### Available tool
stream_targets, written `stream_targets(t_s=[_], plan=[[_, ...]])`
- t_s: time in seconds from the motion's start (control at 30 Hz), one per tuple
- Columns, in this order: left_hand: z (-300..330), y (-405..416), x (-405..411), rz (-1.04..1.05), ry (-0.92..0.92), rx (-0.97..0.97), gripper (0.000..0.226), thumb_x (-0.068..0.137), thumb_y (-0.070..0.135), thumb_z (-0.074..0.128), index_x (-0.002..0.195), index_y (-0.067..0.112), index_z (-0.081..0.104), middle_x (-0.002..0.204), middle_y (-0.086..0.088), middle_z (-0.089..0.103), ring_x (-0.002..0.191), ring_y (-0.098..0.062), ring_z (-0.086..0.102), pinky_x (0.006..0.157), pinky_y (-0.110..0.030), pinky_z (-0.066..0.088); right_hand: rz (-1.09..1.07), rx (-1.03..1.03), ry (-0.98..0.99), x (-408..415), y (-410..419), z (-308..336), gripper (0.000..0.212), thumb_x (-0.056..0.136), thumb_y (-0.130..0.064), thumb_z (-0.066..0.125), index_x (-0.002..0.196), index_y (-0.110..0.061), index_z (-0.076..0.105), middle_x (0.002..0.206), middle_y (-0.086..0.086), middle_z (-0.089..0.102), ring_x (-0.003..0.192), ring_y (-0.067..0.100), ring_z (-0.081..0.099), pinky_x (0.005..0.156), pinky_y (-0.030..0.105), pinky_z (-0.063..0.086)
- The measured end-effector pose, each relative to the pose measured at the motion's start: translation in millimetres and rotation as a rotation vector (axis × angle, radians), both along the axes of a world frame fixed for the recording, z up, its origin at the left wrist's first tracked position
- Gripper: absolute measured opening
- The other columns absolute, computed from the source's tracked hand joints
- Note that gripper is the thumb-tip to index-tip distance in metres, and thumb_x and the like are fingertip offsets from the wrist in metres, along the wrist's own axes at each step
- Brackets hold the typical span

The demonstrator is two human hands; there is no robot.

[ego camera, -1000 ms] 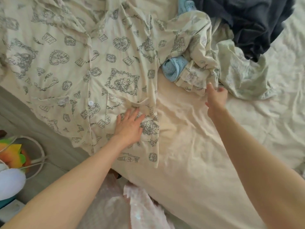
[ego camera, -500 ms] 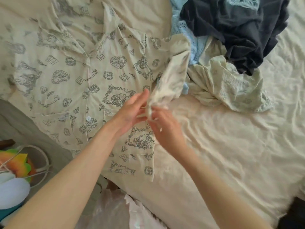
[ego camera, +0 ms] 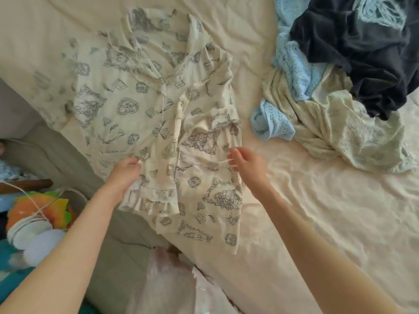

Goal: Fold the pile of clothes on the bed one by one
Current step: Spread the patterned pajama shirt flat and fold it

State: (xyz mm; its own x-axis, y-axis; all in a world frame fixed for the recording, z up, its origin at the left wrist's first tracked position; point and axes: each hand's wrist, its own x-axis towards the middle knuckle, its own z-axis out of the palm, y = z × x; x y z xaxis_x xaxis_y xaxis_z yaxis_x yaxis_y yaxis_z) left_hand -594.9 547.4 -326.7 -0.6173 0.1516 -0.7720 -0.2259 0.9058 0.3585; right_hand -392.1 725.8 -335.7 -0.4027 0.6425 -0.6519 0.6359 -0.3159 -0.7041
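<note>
A printed pyjama shirt (ego camera: 140, 105) lies flat on the bed (ego camera: 317, 211), its right sleeve folded across the front. The left hand (ego camera: 123, 172) grasps the sleeve cuff; the right hand (ego camera: 246, 163) pinches the shirt's right edge. Unfolded clothes (ego camera: 340, 87) are piled far right.

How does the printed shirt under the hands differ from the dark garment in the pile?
The printed shirt is cream with grey drawings; the dark garment is plain navy. The shirt lies spread flat with one sleeve folded in; the dark garment is crumpled atop other clothes. Both hands are at the shirt; neither touches the dark garment. Both lie on the bed.
</note>
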Motion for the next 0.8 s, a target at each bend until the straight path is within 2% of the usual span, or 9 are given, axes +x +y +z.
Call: stream_targets(t_s=[0.1, 0.2, 0.3, 0.4, 0.5, 0.57, 0.63, 0.7, 0.8], plan=[[-9, 10, -10, -0.176, 0.103, -0.023, 0.039, 0.096, 0.018, 0.043, 0.135, 0.013, 0.046, 0.136, -0.008, 0.049, 0.122, -0.025, 0.047, 0.1, -0.036, 0.037, -0.248, -0.298, 0.075, -29, 7, -10, 0.03, 0.1, -0.021, 0.045, 0.117, 0.001, 0.056, 0.099, 0.005, 0.063, 0.086, 0.014, 0.061, 0.077, 0.025, 0.053], [-14, 45, -18, -0.277, 0.23, 0.067, 0.035, 0.096, 0.022, 0.043, 0.129, 0.013, 0.05, 0.129, -0.006, 0.053, 0.112, -0.022, 0.053, 0.091, -0.034, 0.043, -0.484, -0.496, 0.156, -48, 17, -18, 0.036, 0.101, -0.023, 0.043, 0.127, 0.002, 0.046, 0.108, 0.01, 0.06, 0.095, 0.019, 0.06, 0.087, 0.029, 0.05], [-23, 94, -28, -0.453, 0.344, 0.206, 0.033, 0.097, 0.018, 0.043, 0.129, 0.011, 0.05, 0.13, -0.008, 0.052, 0.114, -0.022, 0.052, 0.095, -0.034, 0.044, -0.646, -0.508, 0.166, -63, 32, -25, 0.044, 0.098, -0.03, 0.049, 0.128, 0.002, 0.047, 0.12, 0.015, 0.059, 0.091, 0.018, 0.062, 0.081, 0.029, 0.052], [-34, 149, -41, -0.619, 0.407, 0.345, 0.034, 0.097, 0.016, 0.042, 0.13, 0.01, 0.05, 0.131, -0.008, 0.051, 0.119, -0.023, 0.048, 0.099, -0.035, 0.04, -0.799, -0.514, 0.106, -78, 47, -33, 0.049, 0.094, -0.04, 0.055, 0.122, 0.0, 0.054, 0.116, 0.014, 0.063, 0.089, 0.021, 0.064, 0.067, 0.028, 0.052], [-45, 205, -49, -0.655, 0.34, 0.432, 0.036, 0.099, 0.018, 0.04, 0.133, 0.01, 0.048, 0.136, -0.006, 0.049, 0.124, -0.021, 0.046, 0.104, -0.035, 0.037, -0.928, -0.562, 0.033, -89, 58, -41, 0.04, 0.091, -0.039, 0.06, 0.112, -0.005, 0.06, 0.106, 0.01, 0.068, 0.091, 0.023, 0.065, 0.066, 0.03, 0.051], [-54, 238, -51, -0.664, 0.288, 0.458, 0.036, 0.099, 0.024, 0.041, 0.132, 0.01, 0.049, 0.133, -0.005, 0.052, 0.121, -0.019, 0.048, 0.1, -0.03, 0.038, -0.985, -0.574, 0.003, -92, 62, -45, 0.025, 0.092, -0.026, 0.061, 0.105, -0.006, 0.061, 0.102, 0.01, 0.069, 0.088, 0.023, 0.065, 0.064, 0.029, 0.051], [-62, 267, -51, -0.635, 0.201, 0.464, 0.035, 0.098, 0.034, 0.044, 0.123, 0.013, 0.056, 0.119, 0.0, 0.06, 0.109, -0.015, 0.054, 0.09, -0.023, 0.039, -1.056, -0.609, 0.062, -92, 64, -47, 0.009, 0.093, -0.014, 0.056, 0.095, -0.006, 0.059, 0.095, 0.011, 0.067, 0.081, 0.022, 0.064, 0.062, 0.03, 0.05], [-70, 289, -50, -0.603, 0.138, 0.451, 0.027, 0.093, 0.043, 0.05, 0.101, 0.02, 0.062, 0.092, 0.008, 0.061, 0.085, -0.007, 0.055, 0.074, -0.021, 0.037, -1.148, -0.667, 0.185, -89, 64, -49, 0.006, 0.094, -0.008, 0.053, 0.09, -0.004, 0.057, 0.089, 0.011, 0.064, 0.081, 0.021, 0.062, 0.072, 0.033, 0.052], [-79, 311, -48, -0.612, 0.142, 0.455, 0.031, 0.09, 0.029, 0.057, 0.063, 0.02, 0.044, 0.059, 0.006, 0.042, 0.056, -0.008, 0.038, 0.055, -0.027, 0.028, -1.28, -0.762, 0.378, -81, 60, -49, 0.01, 0.095, -0.005, 0.05, 0.09, -0.002, 0.058, 0.086, 0.01, 0.063, 0.084, 0.02, 0.061, 0.074, 0.033, 0.051]])
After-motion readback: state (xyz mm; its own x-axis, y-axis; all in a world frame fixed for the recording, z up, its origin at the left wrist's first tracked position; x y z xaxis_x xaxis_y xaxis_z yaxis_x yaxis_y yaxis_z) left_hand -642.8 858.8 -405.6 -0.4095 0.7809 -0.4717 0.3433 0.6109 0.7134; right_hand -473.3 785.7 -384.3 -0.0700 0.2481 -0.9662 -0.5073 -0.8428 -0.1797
